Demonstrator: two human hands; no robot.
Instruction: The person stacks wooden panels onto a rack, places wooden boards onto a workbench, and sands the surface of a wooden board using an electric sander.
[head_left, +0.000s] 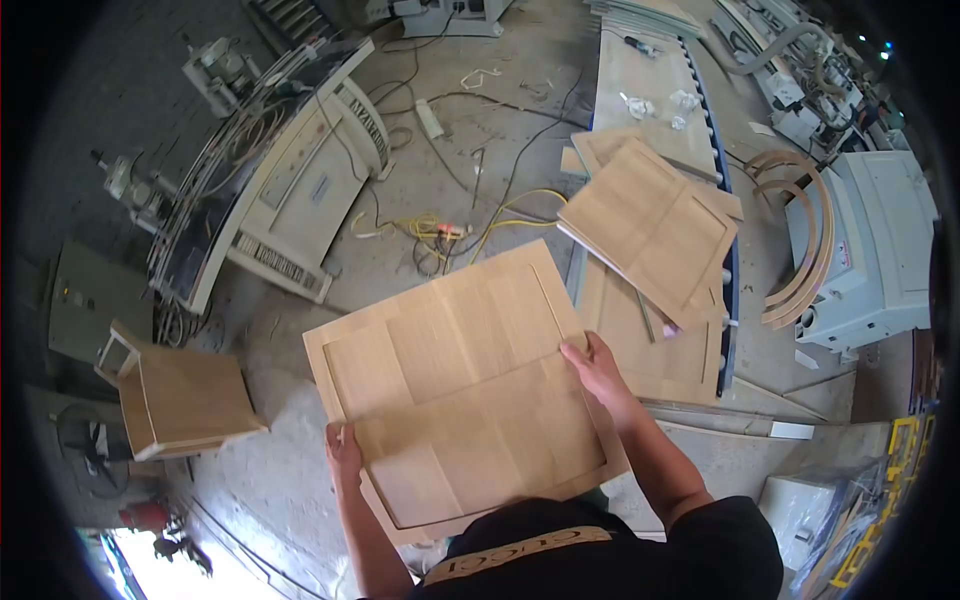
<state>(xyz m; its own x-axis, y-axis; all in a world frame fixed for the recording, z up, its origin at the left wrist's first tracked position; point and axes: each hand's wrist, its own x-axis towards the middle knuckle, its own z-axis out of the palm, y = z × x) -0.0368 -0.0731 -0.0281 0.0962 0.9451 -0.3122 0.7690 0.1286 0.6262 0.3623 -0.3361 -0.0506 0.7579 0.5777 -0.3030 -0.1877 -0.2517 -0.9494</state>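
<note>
So my shop floor's bare grey concrete (530, 60), pretty dusty, with a yellow extension cord (500, 225) snaking across it. On my left there's a long, pale woodworking machine (310, 200) in front of a dark grey wall (100, 150), plus a floor fan (92, 445). Blue-edged roller conveyor (737, 255) on my right, then a pale machine cabinet (885, 230). Bright white light (185, 560) floods in behind me on the left.
</note>
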